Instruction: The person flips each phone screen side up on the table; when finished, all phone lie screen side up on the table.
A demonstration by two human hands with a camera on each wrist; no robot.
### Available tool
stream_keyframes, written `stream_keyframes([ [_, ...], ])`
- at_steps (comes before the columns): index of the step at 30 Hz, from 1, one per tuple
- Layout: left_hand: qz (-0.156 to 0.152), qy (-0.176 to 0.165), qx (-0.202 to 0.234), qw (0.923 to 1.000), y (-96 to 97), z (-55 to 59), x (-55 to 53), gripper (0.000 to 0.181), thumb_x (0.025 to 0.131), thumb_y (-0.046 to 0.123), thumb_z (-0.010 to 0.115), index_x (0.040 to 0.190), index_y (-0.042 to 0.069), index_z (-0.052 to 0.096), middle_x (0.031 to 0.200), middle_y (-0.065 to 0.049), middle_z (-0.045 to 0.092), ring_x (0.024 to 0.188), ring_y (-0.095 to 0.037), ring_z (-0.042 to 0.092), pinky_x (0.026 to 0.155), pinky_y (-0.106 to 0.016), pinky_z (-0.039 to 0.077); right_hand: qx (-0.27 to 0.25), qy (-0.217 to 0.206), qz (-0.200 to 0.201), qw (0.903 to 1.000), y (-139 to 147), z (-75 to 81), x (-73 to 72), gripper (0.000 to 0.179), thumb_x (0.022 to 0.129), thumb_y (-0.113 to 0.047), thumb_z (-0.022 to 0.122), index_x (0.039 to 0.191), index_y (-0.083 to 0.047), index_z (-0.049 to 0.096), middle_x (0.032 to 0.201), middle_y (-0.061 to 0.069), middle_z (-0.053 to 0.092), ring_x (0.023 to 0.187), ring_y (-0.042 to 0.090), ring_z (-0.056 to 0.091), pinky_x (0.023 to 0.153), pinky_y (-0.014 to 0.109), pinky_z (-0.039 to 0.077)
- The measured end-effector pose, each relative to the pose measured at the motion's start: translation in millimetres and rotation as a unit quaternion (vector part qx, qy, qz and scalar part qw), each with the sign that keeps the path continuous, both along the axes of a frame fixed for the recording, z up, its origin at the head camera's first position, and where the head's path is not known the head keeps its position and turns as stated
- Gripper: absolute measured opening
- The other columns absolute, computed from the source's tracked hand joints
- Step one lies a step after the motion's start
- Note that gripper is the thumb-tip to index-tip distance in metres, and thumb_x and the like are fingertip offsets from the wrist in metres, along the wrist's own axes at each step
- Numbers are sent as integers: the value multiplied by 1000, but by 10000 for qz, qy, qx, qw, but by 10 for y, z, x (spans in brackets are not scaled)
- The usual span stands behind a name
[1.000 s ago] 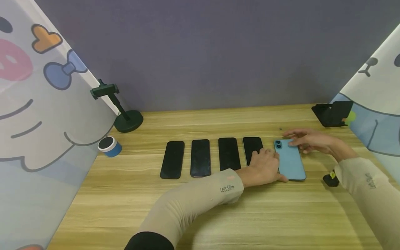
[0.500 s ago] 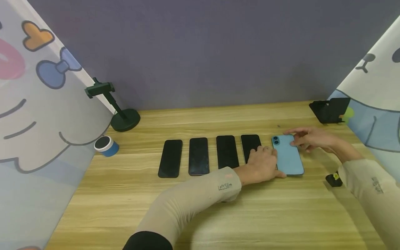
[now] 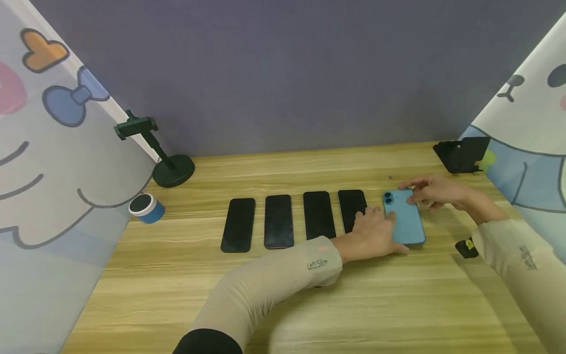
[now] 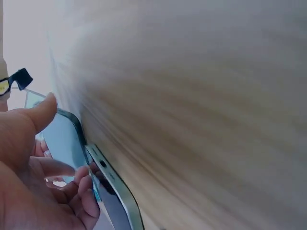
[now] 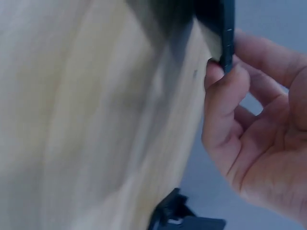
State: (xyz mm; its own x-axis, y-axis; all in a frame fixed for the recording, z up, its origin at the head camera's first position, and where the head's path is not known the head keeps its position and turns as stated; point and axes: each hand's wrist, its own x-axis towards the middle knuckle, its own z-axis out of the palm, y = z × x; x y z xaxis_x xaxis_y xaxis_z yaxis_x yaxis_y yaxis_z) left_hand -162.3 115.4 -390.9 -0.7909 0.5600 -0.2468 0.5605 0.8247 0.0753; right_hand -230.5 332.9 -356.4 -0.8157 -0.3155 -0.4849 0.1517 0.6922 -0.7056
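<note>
A phone with a light-blue back (image 3: pixel 406 221) lies camera side up at the right end of a row of phones. My right hand (image 3: pixel 438 191) pinches its upper right corner; in the right wrist view that thumb and fingers grip the dark phone edge (image 5: pixel 228 36). Across the black-screened phone (image 3: pixel 351 204) beside it reaches my left hand (image 3: pixel 371 233), fingers loosely bent. Its index fingertip is at the blue phone's left edge, its thumb stretched by the bottom edge. The left wrist view shows the hand (image 4: pixel 29 163) close beside both phones, pinching neither.
Three more black-screened phones (image 3: pixel 238 225) lie in the row to the left, one partly behind the left forearm. A dark green stand (image 3: pixel 173 170) and a blue-and-white tub (image 3: pixel 148 209) stand at left. At the back right is a black folding stand (image 3: pixel 463 155). A wall closes off the rear.
The blue phone has shifted slightly away toward the back with the right hand at its corner. The left hand stays nearly in place. The head view has turned slightly.
</note>
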Motion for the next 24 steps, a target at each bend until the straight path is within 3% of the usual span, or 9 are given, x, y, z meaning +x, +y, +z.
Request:
stream_keyframes([
  [4,-31,-276,506,9983,40,26,40,88,88,80,44,159,36,22,155,8,42,134,-11,48,96,-29,49,207,31,-51,9998,-103,120,4,61,95,-15,66,148,4,43,67,-2,38,51,8,31,50,28,40],
  [8,-123,-340,980,9945,72,28,91,83,92,75,45,160,33,23,139,13,58,102,-4,66,63,-22,53,341,43,-75,9994,-173,198,13,58,95,-13,64,147,6,44,61,-4,35,50,8,30,50,27,39],
  [11,-246,-179,1123,9932,88,32,118,81,94,71,46,160,30,23,127,15,65,81,-1,65,49,-20,46,378,9,-97,9992,-196,224,8,57,96,-11,63,147,7,43,60,-4,35,50,8,31,50,27,40],
  [18,-483,356,1100,9921,72,57,146,75,98,63,47,160,27,25,114,16,67,71,2,60,45,-17,43,479,-83,-111,9988,-223,241,-24,61,94,-15,66,147,7,43,57,-7,32,49,8,30,50,26,42],
  [24,-590,403,1151,9908,47,67,163,74,100,57,49,161,24,24,68,15,60,42,0,45,39,-16,37,488,-118,-110,9987,-222,267,-16,61,95,-15,65,147,8,42,58,-7,32,49,7,29,50,26,41],
])
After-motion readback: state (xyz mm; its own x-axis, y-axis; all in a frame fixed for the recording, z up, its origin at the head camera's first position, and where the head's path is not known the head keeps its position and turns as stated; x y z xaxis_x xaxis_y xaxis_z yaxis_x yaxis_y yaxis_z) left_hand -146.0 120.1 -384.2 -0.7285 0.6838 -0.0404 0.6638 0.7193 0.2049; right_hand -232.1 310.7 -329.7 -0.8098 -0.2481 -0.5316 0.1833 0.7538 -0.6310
